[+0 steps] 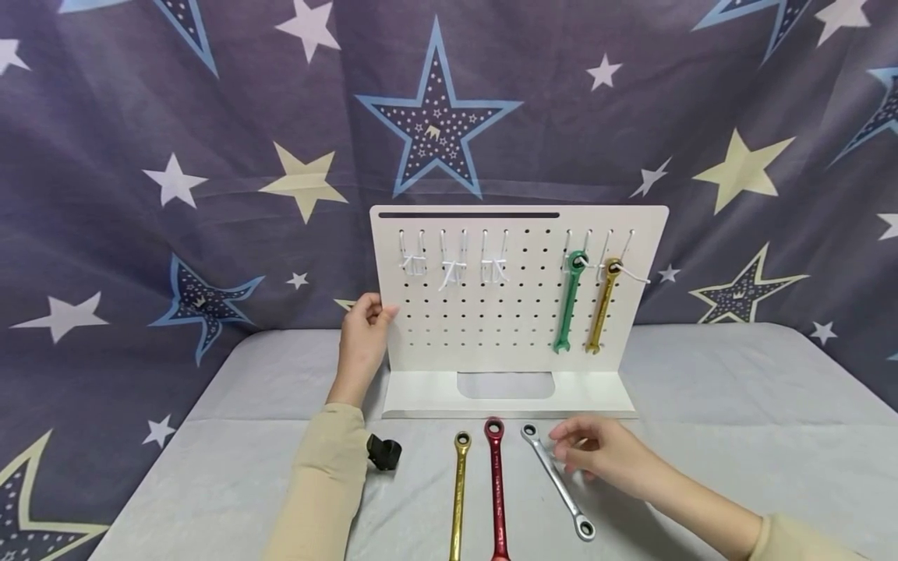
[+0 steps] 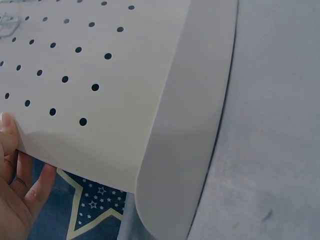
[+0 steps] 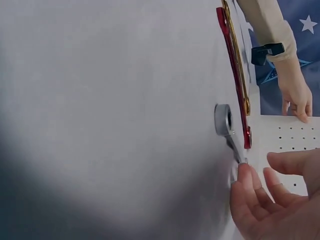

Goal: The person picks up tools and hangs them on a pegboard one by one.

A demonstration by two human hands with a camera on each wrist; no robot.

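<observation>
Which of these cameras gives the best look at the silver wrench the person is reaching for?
The head view: the silver wrench lies there whole on the table, with the right hand touching its upper part. The right wrist view shows only one ring end and a bit of handle by the fingertips. The left wrist view shows none of it.

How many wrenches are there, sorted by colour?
Gold wrenches: 2, one hanging, one on the table
Green wrench: 1
Red wrench: 1
Silver wrench: 1
Total: 5
</observation>
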